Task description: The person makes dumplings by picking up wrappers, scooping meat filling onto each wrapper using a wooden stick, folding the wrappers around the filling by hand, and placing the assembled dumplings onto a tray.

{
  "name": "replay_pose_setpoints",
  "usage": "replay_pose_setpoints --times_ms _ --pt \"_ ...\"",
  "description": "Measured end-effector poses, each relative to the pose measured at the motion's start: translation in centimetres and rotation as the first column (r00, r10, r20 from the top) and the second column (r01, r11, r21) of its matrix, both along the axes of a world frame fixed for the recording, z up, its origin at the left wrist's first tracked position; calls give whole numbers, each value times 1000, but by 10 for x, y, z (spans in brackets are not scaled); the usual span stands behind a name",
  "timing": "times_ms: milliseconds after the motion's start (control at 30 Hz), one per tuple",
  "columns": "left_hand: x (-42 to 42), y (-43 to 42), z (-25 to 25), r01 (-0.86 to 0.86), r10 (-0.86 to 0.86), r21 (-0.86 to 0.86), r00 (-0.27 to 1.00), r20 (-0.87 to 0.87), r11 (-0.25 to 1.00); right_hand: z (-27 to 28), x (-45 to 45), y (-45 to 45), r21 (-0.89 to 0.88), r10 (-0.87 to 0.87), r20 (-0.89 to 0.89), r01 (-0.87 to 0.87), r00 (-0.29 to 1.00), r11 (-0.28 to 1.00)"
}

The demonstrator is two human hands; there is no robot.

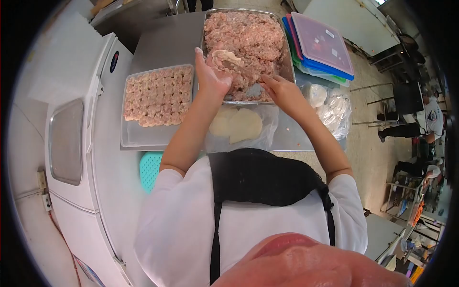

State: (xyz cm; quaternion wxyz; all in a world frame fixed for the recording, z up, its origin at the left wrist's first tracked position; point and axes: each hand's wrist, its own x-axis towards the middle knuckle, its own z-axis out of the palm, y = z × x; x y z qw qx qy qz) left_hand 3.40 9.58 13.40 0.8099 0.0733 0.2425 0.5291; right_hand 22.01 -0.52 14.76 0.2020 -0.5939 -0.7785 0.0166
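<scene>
My left hand (pixel 213 79) cups a thin, pale dumpling wrapper (pixel 221 55) above the near left part of a metal tray (pixel 292 71) heaped with ground meat (pixel 244 31). My right hand (pixel 283 91) is closed over the tray's near right side. Its fingers pinch what looks like a thin, meat-smeared spreader (pixel 248 73) pointing toward the wrapper; its exact shape is unclear. A stack of round, pale wrappers (pixel 246 125) lies on clear plastic just in front of the tray. To the left, rows of filled dumplings (pixel 158 93) sit in a shallow translucent tray (pixel 143 137).
Stacked coloured lids (pixel 322 45) stand at the table's right back. Plastic-wrapped white packs (pixel 332 105) lie below them. A white fridge (pixel 107 158) borders the left side, with a turquoise perforated basket (pixel 150 170) near the table's front edge. Other people are far right.
</scene>
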Motion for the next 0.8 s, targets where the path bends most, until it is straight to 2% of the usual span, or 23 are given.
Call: replay_pose_setpoints --times_ms 33,67,133,233,267,367,467,500,533,567,667,767,800 --pt "-1 -2 4 -6 7 24 1000 -10 1000 -3 3 4 9 55 9 -55 998 998" --pt "-1 -4 6 -21 22 45 1000 -16 999 -1 14 1 -33 21 98 -18 995 999" --pt "0 -5 4 -57 56 51 998 16 997 50 9 -7 -93 -33 275 61 961 994" --pt "11 -6 3 -80 80 85 997 -1 993 26 9 -4 138 124 213 -155 969 978" --pt "15 -6 2 -85 87 102 996 -13 991 18 9 0 67 121 93 -127 988 990" --pt "10 -2 -12 -76 80 -26 982 169 997 28 31 4 -36 158 -36 -159 987 987" --pt "6 -15 -6 132 -114 385 991 -71 913 25 55 8 -92 102 -471 -164 876 982" --pt "6 -22 0 167 71 552 921 -383 817 25 63 7 -146 118 -506 -219 855 965" --pt "7 -30 10 261 307 671 736 -603 694 26 72 7 -194 131 -539 -274 832 942" --pt "10 -36 18 397 551 722 469 -690 567 27 79 7 -240 143 -571 -331 808 913" --pt "23 -43 26 400 656 779 424 -624 483 35 98 6 -263 211 -532 -396 820 880" --pt "22 -43 34 696 499 574 346 -795 432 39 105 1 -169 312 -478 -435 821 885" --pt "23 -42 34 717 443 548 360 -821 432 36 105 1 -131 355 -457 -457 815 880"
